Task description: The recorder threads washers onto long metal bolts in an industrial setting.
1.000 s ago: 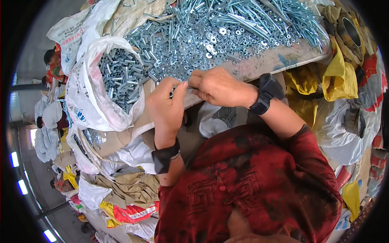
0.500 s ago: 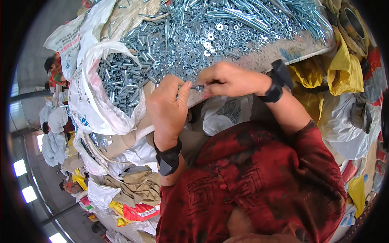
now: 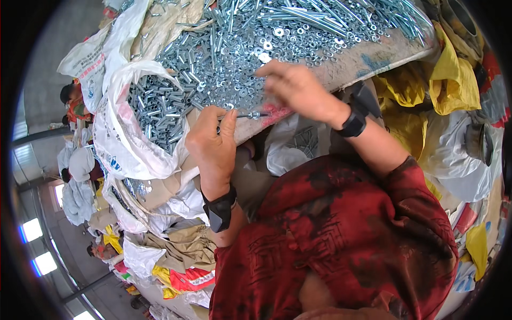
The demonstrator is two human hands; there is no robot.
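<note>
My left hand point(image 3: 212, 144) is closed on a bolt point(image 3: 250, 114), with thumb and fingers pinching one end. Its shank points right, over the near edge of the worktable, and carries a nut-like piece near the free tip. My right hand point(image 3: 304, 96) is off the bolt, over the near edge of the hardware pile. Its index finger is stretched out and the other fingers are partly blurred; nothing shows in them. Loose washers point(image 3: 234, 74) lie just beyond both hands. To the left, short metal sleeves point(image 3: 160, 114) fill the mouth of a white woven sack point(image 3: 130, 152).
Long threaded rods point(image 3: 320, 18) are heaped at the far right of the worktable point(image 3: 368, 56). Yellow sacks point(image 3: 450, 85) and a metal pot point(image 3: 479, 144) stand on the right. Below the table edge is a clear bag point(image 3: 288, 149) of bolts. Other people sit at the far left.
My right hand has come away from the bolt, moving right and slightly up, with its fingers opening. My left hand has shifted a little left, still gripping the bolt, which is now more exposed.
</note>
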